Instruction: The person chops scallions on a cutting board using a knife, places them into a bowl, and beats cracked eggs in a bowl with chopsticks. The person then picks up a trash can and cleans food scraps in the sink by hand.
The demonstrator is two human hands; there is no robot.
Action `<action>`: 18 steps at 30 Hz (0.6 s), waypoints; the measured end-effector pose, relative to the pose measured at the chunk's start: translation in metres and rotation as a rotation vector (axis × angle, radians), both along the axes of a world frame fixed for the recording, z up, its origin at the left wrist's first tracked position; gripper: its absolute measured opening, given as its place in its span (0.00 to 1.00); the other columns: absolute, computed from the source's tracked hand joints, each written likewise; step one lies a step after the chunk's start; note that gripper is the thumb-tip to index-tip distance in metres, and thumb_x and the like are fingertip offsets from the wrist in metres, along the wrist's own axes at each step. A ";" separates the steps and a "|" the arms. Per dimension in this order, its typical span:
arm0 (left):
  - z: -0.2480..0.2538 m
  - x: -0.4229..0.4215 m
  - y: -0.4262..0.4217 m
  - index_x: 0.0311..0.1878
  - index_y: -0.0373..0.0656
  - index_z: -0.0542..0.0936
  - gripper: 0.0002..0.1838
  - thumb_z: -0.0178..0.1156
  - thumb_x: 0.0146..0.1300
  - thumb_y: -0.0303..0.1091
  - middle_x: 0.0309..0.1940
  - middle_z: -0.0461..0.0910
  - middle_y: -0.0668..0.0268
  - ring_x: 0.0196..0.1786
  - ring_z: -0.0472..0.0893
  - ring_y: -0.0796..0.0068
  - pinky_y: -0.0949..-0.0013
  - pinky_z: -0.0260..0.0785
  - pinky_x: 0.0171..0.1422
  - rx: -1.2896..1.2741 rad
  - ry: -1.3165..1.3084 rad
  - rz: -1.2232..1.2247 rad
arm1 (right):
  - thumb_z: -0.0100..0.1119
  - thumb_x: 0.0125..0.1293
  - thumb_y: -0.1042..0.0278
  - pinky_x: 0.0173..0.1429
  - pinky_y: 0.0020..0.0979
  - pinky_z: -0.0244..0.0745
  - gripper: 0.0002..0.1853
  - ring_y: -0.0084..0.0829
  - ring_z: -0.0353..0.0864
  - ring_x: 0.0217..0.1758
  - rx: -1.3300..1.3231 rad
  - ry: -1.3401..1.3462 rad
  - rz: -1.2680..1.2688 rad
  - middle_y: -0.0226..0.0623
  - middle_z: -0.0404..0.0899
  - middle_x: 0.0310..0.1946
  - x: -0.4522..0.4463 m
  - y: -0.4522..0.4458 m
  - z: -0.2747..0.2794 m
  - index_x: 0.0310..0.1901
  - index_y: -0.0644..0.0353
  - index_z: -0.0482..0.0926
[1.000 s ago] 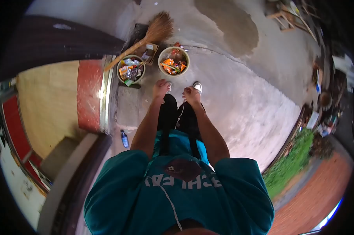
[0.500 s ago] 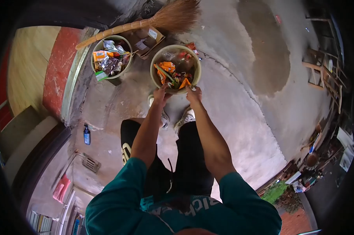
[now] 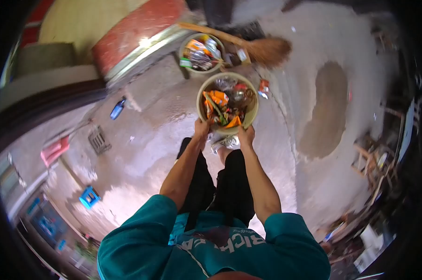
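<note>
A round, pale-rimmed bin (image 3: 203, 103) hangs in front of me, with orange wrappers, clear plastic and other rubbish inside. My left hand (image 3: 201, 129) is closed on its near rim at the left, and my right hand (image 3: 246, 135) grips the same rim at the right. Beyond it, a second bin (image 3: 183, 49) full of wrappers stands on the floor by the step. A straw broom (image 3: 268, 51) lies with its handle across that bin's far side, beside a cardboard box (image 3: 243, 56).
A blue bottle (image 3: 118, 108) lies at the left, near a floor grate (image 3: 99, 140) and a blue stool (image 3: 89, 197). An orange-red wrapper (image 3: 263, 87) is on the floor right of the held bin. Wooden furniture (image 3: 372, 161) stands far right.
Both hands went from empty to gripping the bin's rim, and the bin has come up nearer to me. The view has turned, so the other bin and broom now appear further right.
</note>
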State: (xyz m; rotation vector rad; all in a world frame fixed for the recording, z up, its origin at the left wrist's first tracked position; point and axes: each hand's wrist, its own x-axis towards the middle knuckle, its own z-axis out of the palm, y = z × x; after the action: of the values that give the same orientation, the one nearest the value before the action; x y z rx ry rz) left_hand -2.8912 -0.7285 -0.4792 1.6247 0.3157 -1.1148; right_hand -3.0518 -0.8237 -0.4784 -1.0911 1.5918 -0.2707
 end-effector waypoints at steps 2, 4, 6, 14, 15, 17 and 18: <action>0.061 0.012 0.030 0.48 0.32 0.79 0.14 0.58 0.58 0.23 0.33 0.82 0.60 0.29 0.82 0.70 0.67 0.78 0.30 0.027 -0.030 0.064 | 0.61 0.58 0.73 0.31 0.35 0.81 0.14 0.31 0.84 0.32 -0.106 0.010 0.123 0.42 0.83 0.36 0.012 0.020 0.023 0.46 0.68 0.78; 0.104 0.028 0.059 0.48 0.32 0.79 0.13 0.57 0.59 0.23 0.33 0.82 0.59 0.31 0.84 0.67 0.64 0.80 0.32 -0.025 0.009 0.164 | 0.62 0.54 0.65 0.48 0.44 0.76 0.16 0.50 0.84 0.41 -0.039 0.068 0.187 0.51 0.84 0.36 0.042 0.030 0.078 0.43 0.65 0.79; 0.148 0.057 0.077 0.47 0.31 0.79 0.13 0.57 0.59 0.23 0.32 0.82 0.59 0.30 0.84 0.67 0.64 0.81 0.31 0.005 -0.007 0.232 | 0.62 0.54 0.65 0.47 0.43 0.77 0.16 0.49 0.85 0.41 -0.094 0.043 0.305 0.50 0.84 0.36 0.084 0.031 0.110 0.42 0.65 0.79; 0.215 0.210 0.105 0.51 0.29 0.76 0.16 0.58 0.61 0.28 0.34 0.83 0.54 0.29 0.85 0.64 0.66 0.83 0.29 -0.064 -0.077 0.421 | 0.60 0.61 0.73 0.34 0.36 0.86 0.14 0.33 0.85 0.37 0.123 -0.154 0.475 0.40 0.81 0.40 0.286 0.024 0.200 0.49 0.66 0.76; 0.221 0.227 0.101 0.52 0.29 0.76 0.16 0.58 0.62 0.28 0.34 0.83 0.54 0.28 0.85 0.65 0.67 0.82 0.28 -0.052 -0.098 0.449 | 0.59 0.62 0.75 0.36 0.37 0.87 0.14 0.34 0.85 0.38 0.136 -0.203 0.462 0.41 0.81 0.41 0.307 0.020 0.208 0.50 0.67 0.75; 0.232 0.267 0.097 0.52 0.28 0.75 0.17 0.56 0.64 0.28 0.35 0.83 0.54 0.30 0.85 0.67 0.68 0.82 0.28 -0.128 -0.134 0.466 | 0.57 0.62 0.77 0.38 0.40 0.88 0.15 0.37 0.85 0.39 0.144 -0.316 0.461 0.43 0.80 0.43 0.354 0.012 0.222 0.50 0.67 0.73; 0.241 0.288 0.093 0.52 0.28 0.76 0.17 0.55 0.64 0.29 0.35 0.83 0.53 0.30 0.85 0.67 0.68 0.82 0.28 -0.139 -0.120 0.495 | 0.56 0.62 0.79 0.39 0.42 0.89 0.15 0.39 0.85 0.40 0.117 -0.339 0.513 0.44 0.79 0.44 0.379 0.007 0.238 0.51 0.68 0.73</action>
State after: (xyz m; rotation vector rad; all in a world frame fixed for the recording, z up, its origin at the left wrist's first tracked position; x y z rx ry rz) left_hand -2.6033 -0.6355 -0.2383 1.3815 0.5170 -0.6461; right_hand -2.6726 -0.8167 -0.2407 -1.2455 0.9767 -0.0133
